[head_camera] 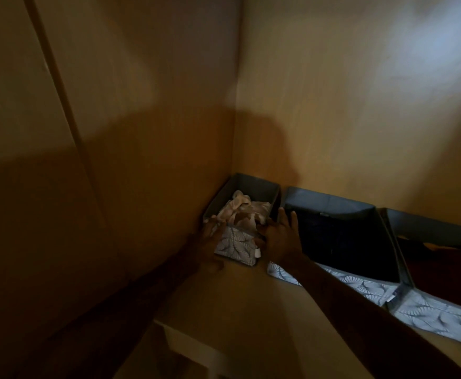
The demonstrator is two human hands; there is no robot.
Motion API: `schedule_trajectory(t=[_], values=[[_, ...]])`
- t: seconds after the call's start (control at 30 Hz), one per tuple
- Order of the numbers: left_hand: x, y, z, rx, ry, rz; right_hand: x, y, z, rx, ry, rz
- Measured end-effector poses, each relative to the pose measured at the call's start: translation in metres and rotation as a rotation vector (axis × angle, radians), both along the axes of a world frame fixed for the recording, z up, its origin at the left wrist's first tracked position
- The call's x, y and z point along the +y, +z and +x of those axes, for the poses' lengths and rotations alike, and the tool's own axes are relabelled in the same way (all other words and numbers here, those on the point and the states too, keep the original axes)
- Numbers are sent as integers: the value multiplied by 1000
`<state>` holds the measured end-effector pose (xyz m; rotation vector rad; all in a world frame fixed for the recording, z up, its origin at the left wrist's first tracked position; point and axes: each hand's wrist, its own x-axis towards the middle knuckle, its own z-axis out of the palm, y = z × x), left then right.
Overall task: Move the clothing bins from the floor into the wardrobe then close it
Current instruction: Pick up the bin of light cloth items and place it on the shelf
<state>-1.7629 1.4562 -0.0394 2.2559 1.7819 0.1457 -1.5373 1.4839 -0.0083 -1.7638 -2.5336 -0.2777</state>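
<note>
A small leaf-patterned fabric bin (239,247) with pale crumpled clothes (244,212) stands on the wardrobe shelf (251,318), tucked into the back left corner. My left hand (209,236) lies against its left front corner and my right hand (280,239) against its right front corner, fingers spread along the sides. To its right sits a larger bin (341,233) holding dark clothing, and a third bin (442,269) reaches the right edge.
The wardrobe's left side panel (142,132) and back panel (360,105) enclose the shelf. Bare shelf surface lies in front of the bins. A white edge (185,348) shows below the shelf front.
</note>
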Motion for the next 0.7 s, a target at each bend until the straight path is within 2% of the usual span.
schedule_trajectory(t=[0.13, 0.3, 0.37, 0.47, 0.57, 0.7], values=[[-3, 4, -3, -47, -4, -1, 1, -7, 1, 32, -18, -14], [-27, 8, 4, -447, 133, 201, -15, -8, 4, 210, 38, 10], [-42, 9, 9, -634, 240, 210, -26, -9, 7, 341, 114, 56], [-75, 9, 14, -917, 330, 190, -50, -13, 7, 698, 245, 18], [-114, 5, 19, -1022, 450, 218, -83, -13, 2, 991, 244, -61], [-173, -15, 22, -1148, 580, 239, -127, -29, -2, 1150, 202, -258]])
